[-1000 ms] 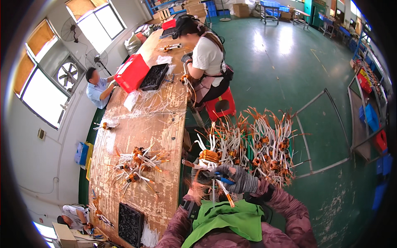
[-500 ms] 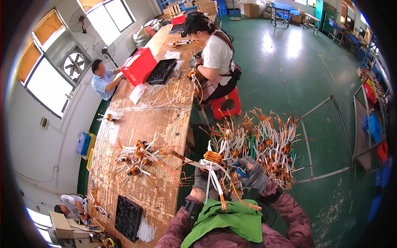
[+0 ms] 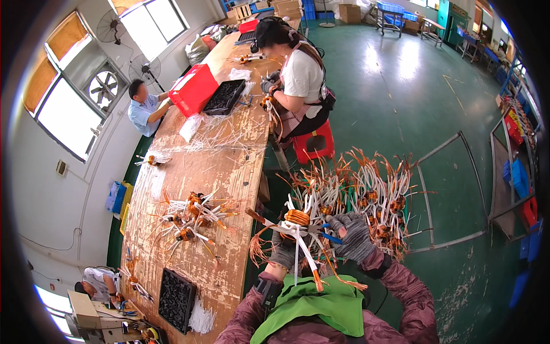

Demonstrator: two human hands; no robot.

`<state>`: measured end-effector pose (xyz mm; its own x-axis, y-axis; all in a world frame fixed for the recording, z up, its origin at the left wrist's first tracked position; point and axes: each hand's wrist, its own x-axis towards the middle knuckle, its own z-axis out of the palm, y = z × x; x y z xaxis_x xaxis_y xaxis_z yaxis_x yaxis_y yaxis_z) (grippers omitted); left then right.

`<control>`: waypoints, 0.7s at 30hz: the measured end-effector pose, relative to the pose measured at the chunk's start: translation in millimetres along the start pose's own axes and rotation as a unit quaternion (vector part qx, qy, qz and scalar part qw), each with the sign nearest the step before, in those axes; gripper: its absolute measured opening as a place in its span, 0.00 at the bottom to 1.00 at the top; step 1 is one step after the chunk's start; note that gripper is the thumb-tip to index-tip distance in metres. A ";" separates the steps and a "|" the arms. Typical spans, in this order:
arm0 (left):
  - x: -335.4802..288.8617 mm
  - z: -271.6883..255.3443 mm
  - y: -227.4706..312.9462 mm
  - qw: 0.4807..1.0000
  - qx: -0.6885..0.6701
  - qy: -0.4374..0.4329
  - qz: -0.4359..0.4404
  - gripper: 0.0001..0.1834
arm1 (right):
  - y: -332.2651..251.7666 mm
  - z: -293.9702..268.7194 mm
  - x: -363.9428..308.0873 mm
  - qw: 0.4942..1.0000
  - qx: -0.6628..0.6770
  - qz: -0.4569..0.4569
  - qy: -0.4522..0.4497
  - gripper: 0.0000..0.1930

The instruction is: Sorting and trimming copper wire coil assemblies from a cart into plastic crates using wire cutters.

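Observation:
My left hand [image 3: 281,251], in a grey glove, is closed under a copper-wound coil [image 3: 298,217] with white-sleeved leads. The leads end in bare, frayed copper strands; several hang toward my green apron [image 3: 312,304]. My right hand [image 3: 356,238], also gloved, is wrapped round blue-handled pliers [image 3: 332,237] just right of the coil. The jaws point at the white leads, but I cannot tell whether they touch. Just beyond both hands stands a dense heap of similar coils [image 3: 372,198], their frayed ends pointing up.
On the wooden table [image 3: 223,166] to my left lie a cluster of coils [image 3: 192,221], a black tray of small black parts [image 3: 176,301] and white sleeve scraps [image 3: 201,318]. A co-worker [image 3: 301,74] sits on a red stool [image 3: 315,143] ahead. A metal frame [image 3: 452,243] stands right.
The coil has shifted slightly right, and its leads have swung a little. My right hand has turned on the pliers, its back now showing more.

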<state>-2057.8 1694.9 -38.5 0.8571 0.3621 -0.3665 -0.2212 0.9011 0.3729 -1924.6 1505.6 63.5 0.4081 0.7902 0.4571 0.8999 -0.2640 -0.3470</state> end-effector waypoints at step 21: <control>-19.2 28.8 -19.0 0.963 -0.233 -0.018 -0.132 0.25 | 43.2 24.4 -44.0 0.950 0.274 0.127 -0.076 0.19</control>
<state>-2056.6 1663.9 -14.1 0.9259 0.1039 -0.3631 -0.1702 0.9731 -0.1555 -1907.4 1473.0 8.4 0.5368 0.8216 0.1919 0.5430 -0.1623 -0.8239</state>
